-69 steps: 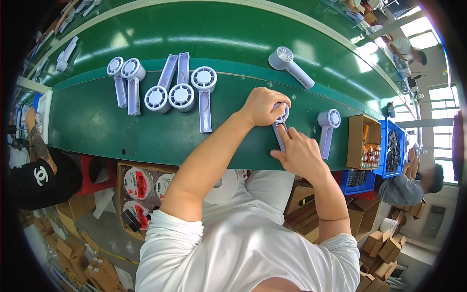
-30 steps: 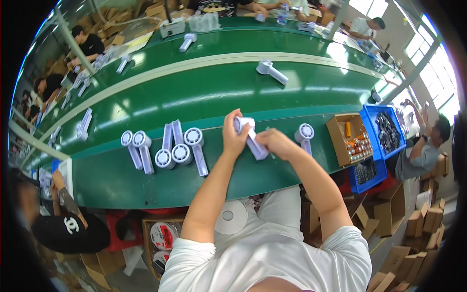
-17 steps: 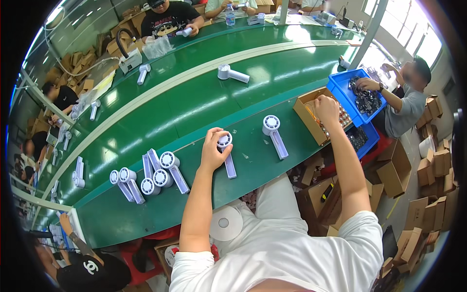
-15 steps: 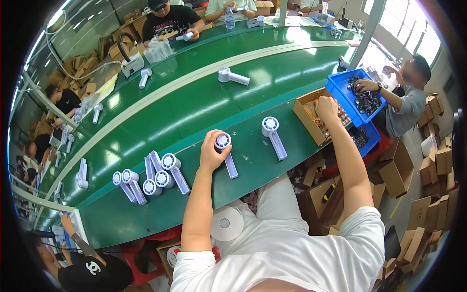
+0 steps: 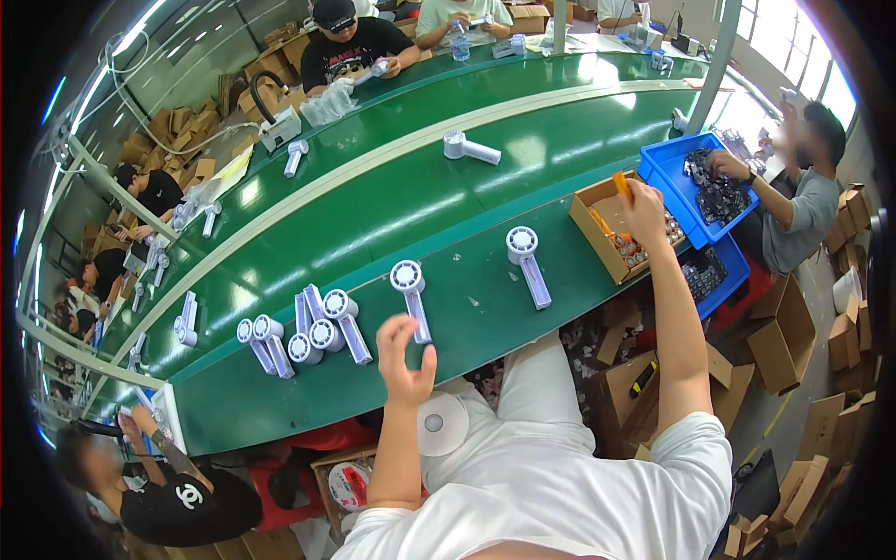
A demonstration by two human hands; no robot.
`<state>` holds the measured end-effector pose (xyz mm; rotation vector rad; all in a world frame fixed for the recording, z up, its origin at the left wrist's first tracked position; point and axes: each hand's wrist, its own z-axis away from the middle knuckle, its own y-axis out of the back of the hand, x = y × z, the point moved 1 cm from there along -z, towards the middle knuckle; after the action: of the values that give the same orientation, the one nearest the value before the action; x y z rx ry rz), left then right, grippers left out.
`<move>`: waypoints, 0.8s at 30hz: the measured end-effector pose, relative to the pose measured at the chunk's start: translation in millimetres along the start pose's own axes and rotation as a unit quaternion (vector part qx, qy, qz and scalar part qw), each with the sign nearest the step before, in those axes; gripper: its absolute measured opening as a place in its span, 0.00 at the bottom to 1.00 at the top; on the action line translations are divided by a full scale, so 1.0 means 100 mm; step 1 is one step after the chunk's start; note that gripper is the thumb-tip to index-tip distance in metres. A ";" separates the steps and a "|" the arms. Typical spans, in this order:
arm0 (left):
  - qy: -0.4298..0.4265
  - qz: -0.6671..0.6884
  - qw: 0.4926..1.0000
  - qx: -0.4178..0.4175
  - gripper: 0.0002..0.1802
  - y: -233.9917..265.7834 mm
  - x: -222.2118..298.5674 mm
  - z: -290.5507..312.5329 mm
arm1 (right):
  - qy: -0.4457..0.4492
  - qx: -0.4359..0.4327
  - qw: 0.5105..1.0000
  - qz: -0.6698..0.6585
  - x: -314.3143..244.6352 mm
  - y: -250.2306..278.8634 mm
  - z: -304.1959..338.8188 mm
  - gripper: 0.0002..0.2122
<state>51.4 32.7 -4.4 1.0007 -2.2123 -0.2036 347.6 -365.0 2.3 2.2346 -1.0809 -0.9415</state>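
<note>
Green conveyor table [image 5: 448, 215] fills the view. Left hand [image 5: 407, 359] hovers open and empty just below a white handheld fan [image 5: 411, 297], its head far, handle toward the person. Right hand [image 5: 644, 207] stretches into a cardboard box [image 5: 597, 233], pinching an orange tool [image 5: 622, 185].

Open brown cardboard box [image 5: 597, 233] at the green bench edge, 2 o'clock, touching two blue plastic bins [image 5: 677, 173]. More brown cartons [image 5: 793, 331] stacked on the floor at 3–5 o'clock, another pile [image 5: 187, 117] against the wall at 10–11 o'clock.
</note>
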 end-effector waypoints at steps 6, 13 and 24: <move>0.331 0.357 0.873 0.024 0.20 -0.11 0.44 0.26 | -0.087 -0.346 0.773 -0.524 -1.24 0.36 0.49 0.23; 0.340 0.447 0.826 -0.052 0.15 -0.37 0.63 0.11 | 0.094 -0.527 0.668 -0.516 -2.22 0.32 1.07 0.18; 0.405 0.299 0.860 0.085 0.08 0.17 0.45 0.76 | -0.208 -0.462 0.461 -0.729 -2.07 -0.03 1.66 0.18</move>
<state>-29.3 1.8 -31.0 0.3158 -1.6349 0.6042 131.1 -215.8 -29.6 1.3796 1.4955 -1.9664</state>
